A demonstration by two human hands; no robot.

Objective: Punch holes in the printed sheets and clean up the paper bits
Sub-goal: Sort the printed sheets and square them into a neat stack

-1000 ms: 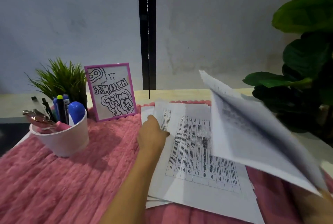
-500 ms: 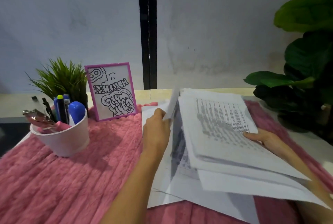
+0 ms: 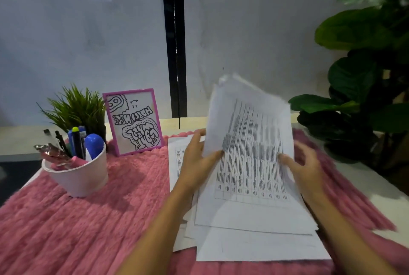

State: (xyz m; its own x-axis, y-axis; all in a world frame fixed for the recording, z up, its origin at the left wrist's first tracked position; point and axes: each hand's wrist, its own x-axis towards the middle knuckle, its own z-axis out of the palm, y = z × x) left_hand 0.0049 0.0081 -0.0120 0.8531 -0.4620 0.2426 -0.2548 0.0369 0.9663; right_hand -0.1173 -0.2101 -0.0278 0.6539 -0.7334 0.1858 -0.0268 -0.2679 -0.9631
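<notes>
1. The printed sheets [image 3: 254, 164], spread low and loose half a second ago, are now gathered into one sheaf tilted up off the pink mat [image 3: 88, 219]. Its near edge rests on a few sheets lying flat.
2. Our left hand [image 3: 194, 159] grips the sheaf's left edge with the thumb on the printed face. Our right hand [image 3: 307, 170] holds the right edge the same way.
3. We judge this to be squaring the stack before punching. No punch or paper bits show yet.
</notes>
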